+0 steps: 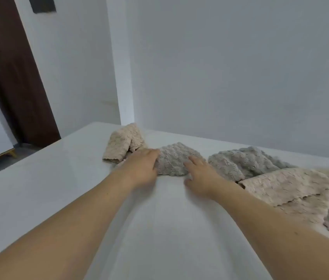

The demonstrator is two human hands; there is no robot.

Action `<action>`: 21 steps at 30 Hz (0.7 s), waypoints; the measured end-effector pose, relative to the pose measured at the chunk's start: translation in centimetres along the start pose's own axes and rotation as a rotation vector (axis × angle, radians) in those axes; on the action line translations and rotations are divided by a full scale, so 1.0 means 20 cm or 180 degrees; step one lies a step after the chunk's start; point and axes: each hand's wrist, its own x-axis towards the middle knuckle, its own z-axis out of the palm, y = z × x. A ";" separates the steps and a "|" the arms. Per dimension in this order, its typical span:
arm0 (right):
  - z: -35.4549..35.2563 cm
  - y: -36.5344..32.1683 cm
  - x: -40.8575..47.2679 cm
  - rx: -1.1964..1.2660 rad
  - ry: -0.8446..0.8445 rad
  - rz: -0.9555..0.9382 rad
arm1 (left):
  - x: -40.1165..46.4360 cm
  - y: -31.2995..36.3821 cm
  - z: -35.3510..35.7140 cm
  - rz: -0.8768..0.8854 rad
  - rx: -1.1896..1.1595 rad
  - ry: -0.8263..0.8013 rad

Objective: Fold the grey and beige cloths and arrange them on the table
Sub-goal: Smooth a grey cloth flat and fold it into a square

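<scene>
Reaching across the white table (62, 199), I have both hands on a small folded grey cloth (174, 159) that lies near the far edge, toward the wall (230, 67). My left hand (142, 166) lies over the cloth's left end with the fingers fairly straight and laid flat on it; I cannot tell whether the thumb curls under the edge. My right hand (199, 176) rests at the cloth's right end, fingers spread and relaxed, the fingertips touching the fabric and the palm on the table. Just beyond my left hand, touching the grey cloth, sits a folded beige cloth (123, 145). To the right lies a loose heap: a crumpled grey cloth (242, 161) near my right hand, with a beige cloth (292, 186) spread over its near side. A dark brown door frame (18, 81) stands at the left.
</scene>
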 end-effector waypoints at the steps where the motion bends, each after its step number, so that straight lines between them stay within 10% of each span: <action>1: 0.03 0.01 0.05 0.0062 0.0126 0.0005 | 0.05 -0.02 0.03 0.0043 0.0081 0.0072; 8: 0.07 0.05 0.12 0.0307 0.0853 -0.0043 | 0.11 -0.03 0.06 0.0330 0.0223 0.0374; 21: -0.60 -0.22 -0.65 0.0948 0.1594 -0.0224 | -0.43 0.36 -0.71 -0.0043 -0.1671 0.0233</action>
